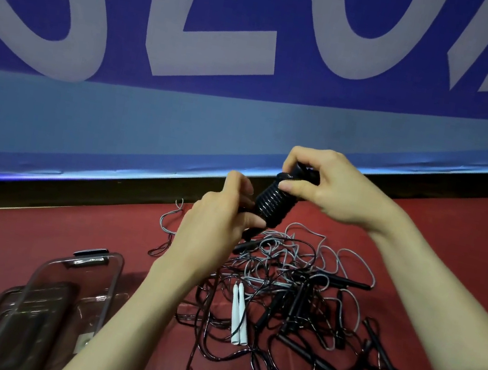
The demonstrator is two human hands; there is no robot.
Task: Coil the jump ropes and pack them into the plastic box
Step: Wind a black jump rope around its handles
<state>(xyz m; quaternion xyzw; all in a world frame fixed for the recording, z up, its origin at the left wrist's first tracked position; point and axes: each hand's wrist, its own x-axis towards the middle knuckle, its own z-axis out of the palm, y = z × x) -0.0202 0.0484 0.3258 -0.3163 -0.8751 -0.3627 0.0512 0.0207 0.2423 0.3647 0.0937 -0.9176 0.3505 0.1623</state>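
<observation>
A black jump rope point(271, 203) is wound in tight coils around its handles and held up above the floor. My left hand point(213, 231) grips the lower end of the bundle. My right hand point(323, 181) pinches the upper end between thumb and fingers. Below lies a tangled pile of jump ropes point(292, 295), black and grey, with black handles and a pair of white handles point(238, 313). The clear plastic box point(112, 279) stands open at the lower left on the red floor.
The box's dark-tinted lid point(5, 332) lies over the box's near end at the bottom left. A blue banner with large pale letters point(230, 22) runs along the wall behind, with a black baseboard point(75, 193) under it.
</observation>
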